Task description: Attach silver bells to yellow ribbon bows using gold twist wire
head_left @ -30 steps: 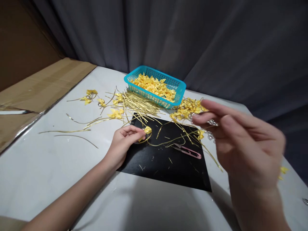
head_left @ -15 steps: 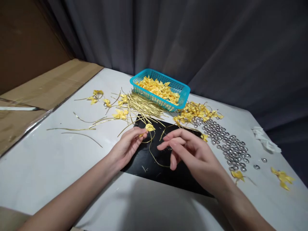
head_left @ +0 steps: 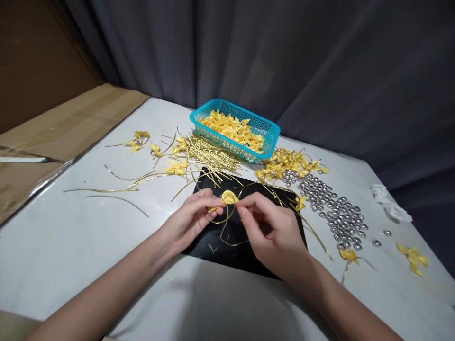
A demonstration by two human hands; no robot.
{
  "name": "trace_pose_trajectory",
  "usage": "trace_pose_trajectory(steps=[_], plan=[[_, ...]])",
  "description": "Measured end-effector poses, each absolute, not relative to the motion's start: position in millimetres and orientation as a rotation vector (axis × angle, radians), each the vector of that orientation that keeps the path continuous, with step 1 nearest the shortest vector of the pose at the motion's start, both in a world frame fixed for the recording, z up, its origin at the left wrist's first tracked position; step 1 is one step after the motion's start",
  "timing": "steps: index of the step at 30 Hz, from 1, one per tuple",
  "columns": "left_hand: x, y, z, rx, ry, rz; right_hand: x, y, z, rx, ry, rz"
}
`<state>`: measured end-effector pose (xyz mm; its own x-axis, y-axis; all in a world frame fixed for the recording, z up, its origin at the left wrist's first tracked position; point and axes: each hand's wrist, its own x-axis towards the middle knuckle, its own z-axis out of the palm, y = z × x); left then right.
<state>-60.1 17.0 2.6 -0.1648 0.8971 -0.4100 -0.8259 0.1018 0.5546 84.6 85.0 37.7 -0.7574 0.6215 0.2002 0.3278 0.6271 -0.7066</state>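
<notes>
My left hand (head_left: 192,220) pinches a small yellow ribbon bow (head_left: 229,196) over a black mat (head_left: 245,248). A thin gold wire (head_left: 227,232) loops down from the bow onto the mat. My right hand (head_left: 272,232) is closed beside the bow, its thumb and forefinger pinching at the wire right next to it. Both hands meet at the bow above the mat's near half.
A turquoise basket (head_left: 270,137) of yellow bows stands at the back, with a bundle of gold wires (head_left: 209,154) in front of it. Finished bows (head_left: 287,163) and silver beads (head_left: 332,208) lie to the right. Loose bows and wires lie left; cardboard (head_left: 53,132) borders the table's left edge.
My right hand came down from in front of the camera to the mat and closed on the wire at the bow. My left hand kept hold of the bow.
</notes>
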Motion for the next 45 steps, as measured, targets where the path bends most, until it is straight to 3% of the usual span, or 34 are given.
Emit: trace_pose_trajectory(steps=[45], plan=[[-61, 17, 5, 0.197, 0.953, 1.529, 79, 93, 13, -0.38, -2.373, 0.767]])
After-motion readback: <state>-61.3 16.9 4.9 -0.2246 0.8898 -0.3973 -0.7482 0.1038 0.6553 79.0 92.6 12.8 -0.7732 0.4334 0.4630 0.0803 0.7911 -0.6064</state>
